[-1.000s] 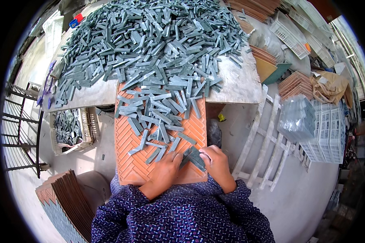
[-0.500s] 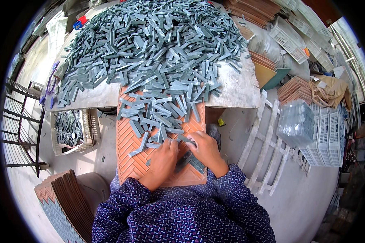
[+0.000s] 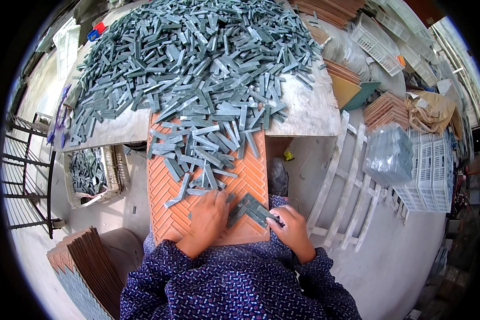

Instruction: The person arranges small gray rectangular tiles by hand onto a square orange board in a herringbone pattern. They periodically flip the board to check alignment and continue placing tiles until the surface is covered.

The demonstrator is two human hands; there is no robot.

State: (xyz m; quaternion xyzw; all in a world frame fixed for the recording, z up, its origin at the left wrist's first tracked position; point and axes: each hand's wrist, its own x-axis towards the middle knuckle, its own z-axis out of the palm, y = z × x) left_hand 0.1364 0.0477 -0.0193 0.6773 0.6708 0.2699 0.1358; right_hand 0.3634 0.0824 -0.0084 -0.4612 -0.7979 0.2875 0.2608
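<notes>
An orange tray (image 3: pixel 165 221) with herringbone slots lies in front of me, its far end under loose grey-green stone strips (image 3: pixel 205 152). Several strips sit fitted in a zigzag (image 3: pixel 248 209) in the slots at its near right. My right hand (image 3: pixel 292 228) pinches the outer end of a strip of that zigzag at the tray's right edge. Just left of the zigzag, my left hand (image 3: pixel 208 218) rests low over the tray with fingers curled together. What lies under those fingers is mostly hidden; strip ends show beside them.
A large heap of stone strips (image 3: pixel 197 64) covers the pale table (image 3: pixel 309 114). A crate of strips (image 3: pixel 112 170) stands below left, near a stack of filled boards (image 3: pixel 85 266). To the right are a wooden pallet (image 3: pixel 333 186), white crates (image 3: pixel 424 176) and a plastic-wrapped stack (image 3: pixel 388 154).
My right hand has moved right and nearer me, from beside the left hand to the tray's edge, uncovering the zigzag. My left hand has shifted only slightly. The view has shifted a little.
</notes>
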